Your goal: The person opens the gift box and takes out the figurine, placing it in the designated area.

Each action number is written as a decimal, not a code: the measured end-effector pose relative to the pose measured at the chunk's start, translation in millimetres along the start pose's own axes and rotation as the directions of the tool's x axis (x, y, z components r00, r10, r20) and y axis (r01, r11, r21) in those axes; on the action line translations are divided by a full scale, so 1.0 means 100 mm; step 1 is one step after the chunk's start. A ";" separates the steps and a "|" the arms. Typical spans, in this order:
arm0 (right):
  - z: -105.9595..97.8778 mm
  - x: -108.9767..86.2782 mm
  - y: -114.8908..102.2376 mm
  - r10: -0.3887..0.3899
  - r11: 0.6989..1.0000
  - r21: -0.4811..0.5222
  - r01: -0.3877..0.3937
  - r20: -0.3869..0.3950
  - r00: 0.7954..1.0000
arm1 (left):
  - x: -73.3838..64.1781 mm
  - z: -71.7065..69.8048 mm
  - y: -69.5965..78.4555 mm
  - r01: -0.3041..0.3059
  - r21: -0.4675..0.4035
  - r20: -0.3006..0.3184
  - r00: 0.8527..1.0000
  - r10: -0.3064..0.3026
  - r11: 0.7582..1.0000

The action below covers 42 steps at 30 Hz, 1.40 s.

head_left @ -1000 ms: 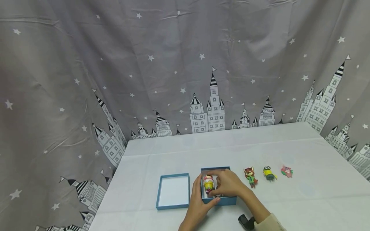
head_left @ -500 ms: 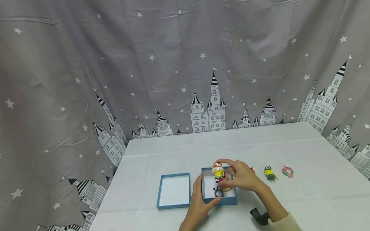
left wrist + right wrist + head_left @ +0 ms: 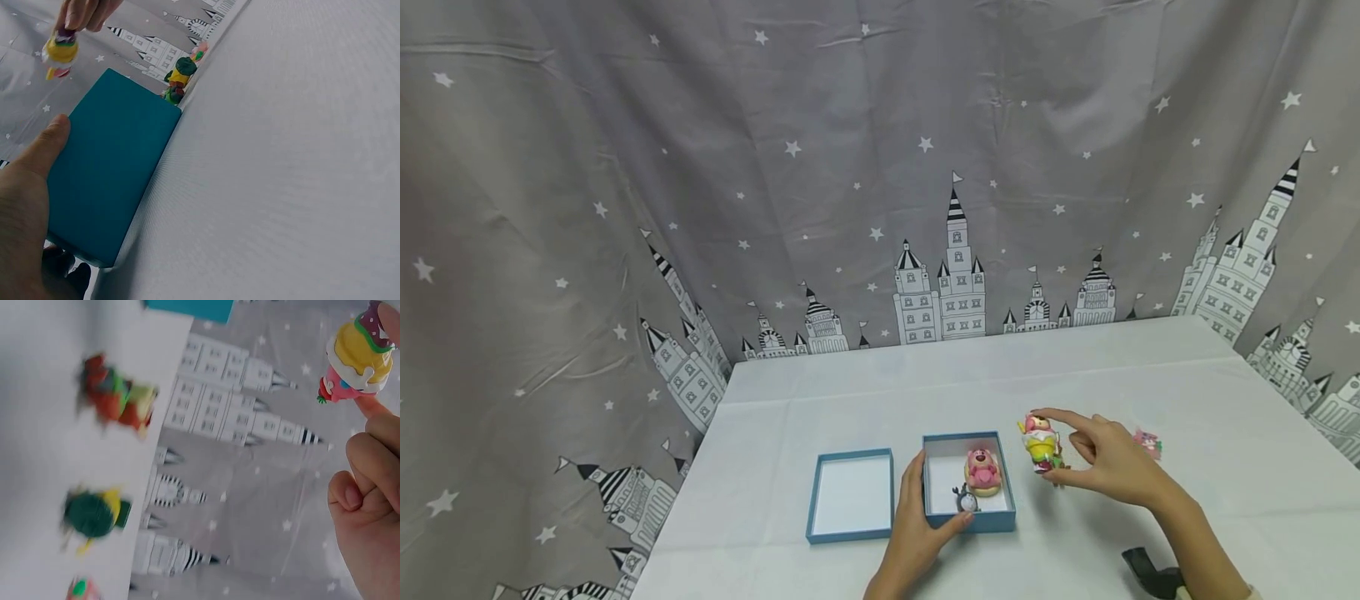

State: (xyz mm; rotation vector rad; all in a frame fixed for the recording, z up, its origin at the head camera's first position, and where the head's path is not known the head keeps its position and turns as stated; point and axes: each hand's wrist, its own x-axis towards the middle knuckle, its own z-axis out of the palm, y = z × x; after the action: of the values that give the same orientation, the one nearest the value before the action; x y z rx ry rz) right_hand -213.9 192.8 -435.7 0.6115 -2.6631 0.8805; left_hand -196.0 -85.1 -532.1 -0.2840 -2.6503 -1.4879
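My right hand (image 3: 1112, 462) pinches a small toy figurine (image 3: 1041, 446) between thumb and index finger, up off the table to the right of the blue box (image 3: 992, 523). In the right wrist view the figurine (image 3: 359, 353) has a pink head, a yellow body and a speckled dark red base. My left hand (image 3: 917, 533) grips the box's near left corner, thumb on the front wall. Inside the box sit a pink bear figurine (image 3: 982, 473) and a small dark grey figurine (image 3: 967, 500) with a pale belly. From the left wrist, the box's teal side (image 3: 112, 169) fills the middle.
A blue-rimmed lid (image 3: 852, 496) lies inner side up left of the box. Right of the box, a fox figurine (image 3: 115, 394), a yellow-and-green minion figurine (image 3: 94, 515) and a pink figurine (image 3: 1148, 444) lie in a row. A grey castle-print curtain (image 3: 820, 167) hangs behind the table.
My right hand has lifted the figurine out of the box and carried it to the right, before the fox and minion figurines. My left hand has stayed on the box.
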 end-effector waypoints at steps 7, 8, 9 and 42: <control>-0.11 -0.23 0.19 0.056 0.998 0.001 -0.056 0.027 0.998 | -0.01 0.00 0.00 0.007 0.009 0.008 1.000 -0.007 1.000; -0.11 -0.26 0.21 0.053 0.998 0.022 -0.054 0.033 0.998 | -0.01 0.00 0.00 0.008 0.009 0.007 1.000 -0.008 1.000; -0.11 -0.30 0.23 0.051 0.998 0.039 -0.053 0.042 0.998 | -0.01 0.00 -0.01 0.008 0.008 0.006 1.000 -0.008 1.000; 0.21 -0.75 0.42 0.057 0.978 0.168 -0.123 0.354 0.934 | -0.01 -0.01 0.02 0.012 0.000 0.013 1.000 -0.012 1.000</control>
State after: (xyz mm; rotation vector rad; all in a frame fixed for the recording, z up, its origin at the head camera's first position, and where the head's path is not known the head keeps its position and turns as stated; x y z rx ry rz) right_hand -170.9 233.4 -501.4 0.7547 -2.9630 1.1565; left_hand -194.9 -85.1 -530.1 -0.2791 -2.6665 -1.4947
